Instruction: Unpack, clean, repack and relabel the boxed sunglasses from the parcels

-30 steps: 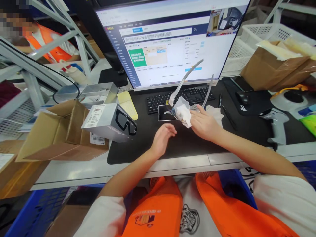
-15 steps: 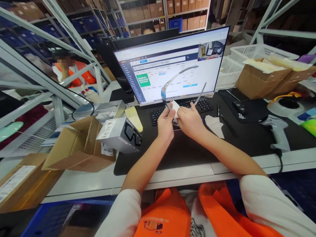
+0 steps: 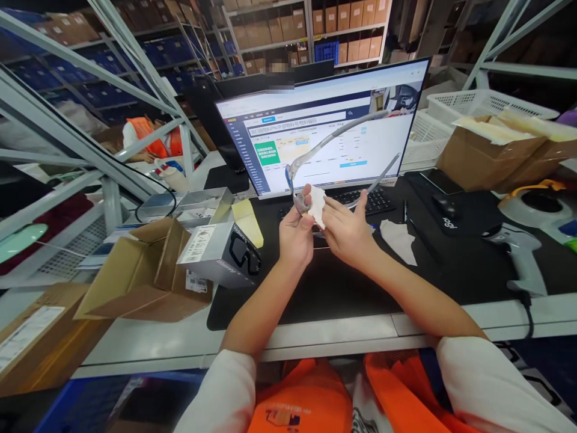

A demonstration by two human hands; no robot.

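Observation:
Both hands hold a pair of clear-framed glasses [image 3: 334, 136] up in front of the monitor [image 3: 324, 126], its two temple arms pointing away from me. My left hand [image 3: 295, 231] pinches the front of the frame near the lens. My right hand [image 3: 347, 228] presses a small white cloth [image 3: 317, 204] against the lens. A grey glasses box [image 3: 219, 252] printed with black glasses sits left of my hands on the black desk mat [image 3: 342, 282].
An open cardboard box [image 3: 144, 270] lies at the left. Behind my hands are a keyboard [image 3: 376, 201], a white paper scrap [image 3: 399, 239], a mouse [image 3: 444, 207], a grey barcode scanner [image 3: 520, 255] and a brown carton [image 3: 491, 144]. A person in an orange vest [image 3: 151, 138] works behind the racks.
My left hand rose from the mat and took hold of the glasses. Both hands lifted the glasses off the desk toward the screen, and my view tilted up.

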